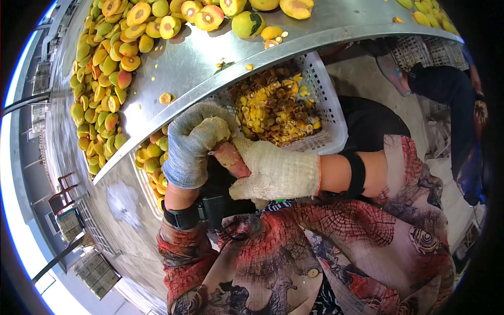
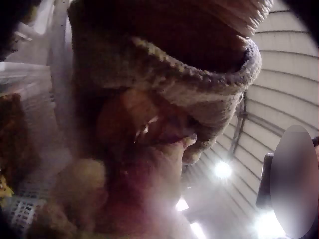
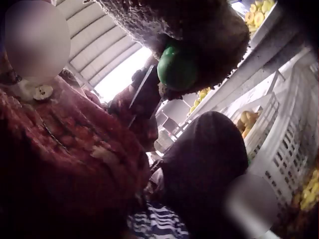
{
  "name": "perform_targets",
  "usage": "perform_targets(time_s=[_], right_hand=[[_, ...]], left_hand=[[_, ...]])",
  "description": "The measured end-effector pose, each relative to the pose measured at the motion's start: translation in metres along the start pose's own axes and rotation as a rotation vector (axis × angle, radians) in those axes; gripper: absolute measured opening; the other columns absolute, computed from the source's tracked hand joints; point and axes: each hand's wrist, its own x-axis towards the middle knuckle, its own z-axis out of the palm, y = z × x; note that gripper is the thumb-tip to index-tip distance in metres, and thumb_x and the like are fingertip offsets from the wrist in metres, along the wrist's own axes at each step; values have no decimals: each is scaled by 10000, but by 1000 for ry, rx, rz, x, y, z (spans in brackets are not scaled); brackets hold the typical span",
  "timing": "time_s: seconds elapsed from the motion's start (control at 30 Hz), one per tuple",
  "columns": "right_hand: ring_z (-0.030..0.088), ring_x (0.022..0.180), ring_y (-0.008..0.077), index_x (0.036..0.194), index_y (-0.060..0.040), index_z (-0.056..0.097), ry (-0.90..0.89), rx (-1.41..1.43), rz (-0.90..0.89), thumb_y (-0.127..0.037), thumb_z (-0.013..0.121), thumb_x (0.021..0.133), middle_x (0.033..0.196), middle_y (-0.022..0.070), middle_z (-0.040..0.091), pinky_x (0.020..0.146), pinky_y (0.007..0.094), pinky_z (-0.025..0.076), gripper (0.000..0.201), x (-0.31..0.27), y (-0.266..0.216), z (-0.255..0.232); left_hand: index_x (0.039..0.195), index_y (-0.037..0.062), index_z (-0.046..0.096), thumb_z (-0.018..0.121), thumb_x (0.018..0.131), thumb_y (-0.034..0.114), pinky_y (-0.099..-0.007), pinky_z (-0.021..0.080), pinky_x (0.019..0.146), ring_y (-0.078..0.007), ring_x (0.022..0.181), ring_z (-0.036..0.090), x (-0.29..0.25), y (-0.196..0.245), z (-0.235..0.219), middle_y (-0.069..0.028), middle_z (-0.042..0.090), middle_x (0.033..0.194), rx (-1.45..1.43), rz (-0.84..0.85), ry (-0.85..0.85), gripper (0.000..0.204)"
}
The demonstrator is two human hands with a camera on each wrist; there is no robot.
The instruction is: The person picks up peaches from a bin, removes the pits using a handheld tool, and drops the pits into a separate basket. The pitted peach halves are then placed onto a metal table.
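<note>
Table edge probably crowds both hands.

A fruit sits between the two gloved hands, just below the edge of the metal table. Only its reddish, mottled side shows in the head view; the rest is covered by the gloves. The left hand, in a grey-blue knit glove stained yellow at the fingertips, curls over it from above. The right hand, in a cream knit glove, grips it from the side, thumb against the reddish skin. The left wrist view shows blurred orange-red flesh under the glove.
</note>
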Motion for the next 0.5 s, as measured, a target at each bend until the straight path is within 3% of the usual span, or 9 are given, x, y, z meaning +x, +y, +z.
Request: perform_targets(time_s=[0.07,0.1,0.17,0.2,0.27,0.3,0.37,0.43,0.5], right_hand=[[602,533,239,969,1,439,-260,448,88,-121,649,721,731,134,548,491,332,497,347,-4,-3,-5],[602,533,239,969,1,439,-263,450,91,-121,649,721,731,134,548,491,332,497,347,-1,4,1],[602,520,200,957,-6,457,207,-225,-415,-126,658,746,704,100,558,464,303,491,316,7,21,14],[602,520,200,957,-6,457,205,-229,-410,-126,658,746,704,100,558,464,303,491,316,6,17,12],[616,519,233,863,-2,491,-54,290,61,-121,671,701,644,132,581,465,341,503,271,1,6,4],[616,519,233,863,-2,491,-57,288,64,-121,671,701,644,132,581,465,341,503,271,0,-1,-1],[613,521,208,829,3,528,-359,449,269,-131,685,717,664,121,596,472,344,518,235,-1,-10,-12],[605,512,195,827,2,536,-396,569,264,-140,689,723,649,114,591,461,338,517,233,-2,-7,-13],[598,503,182,825,2,545,-433,685,256,-149,693,729,634,107,586,451,332,517,232,-3,-7,-14]], left_hand=[[855,-14,634,590,752,174,-235,444,638,-133,702,565,-1,0,-1,-68,633,801,3,-14,-24,218],[852,-9,637,588,755,167,-233,441,636,-123,702,558,-2,0,-1,-58,629,798,-8,2,-37,207],[849,-5,640,587,758,159,-230,438,634,-113,702,552,-1,4,-1,-48,625,795,-25,21,-51,195],[858,0,642,586,761,156,-226,436,637,-102,702,545,2,7,-3,-38,621,795,59,-44,-78,192],[866,6,645,586,764,153,-222,434,640,-91,702,538,5,11,-5,-28,617,794,137,-110,-103,189],[867,12,646,593,765,158,-221,434,644,-83,702,532,6,13,-6,-17,612,790,184,-148,-135,186],[867,17,647,600,766,163,-220,434,649,-76,702,526,6,13,-8,-7,607,786,227,-189,-165,183],[824,-34,627,592,718,311,-305,476,685,-179,730,588,4,11,-9,-99,626,799,253,-162,-149,363],[859,-25,614,589,734,319,-318,476,693,-198,735,585,1,4,-10,-108,621,829,107,-117,-153,367]])
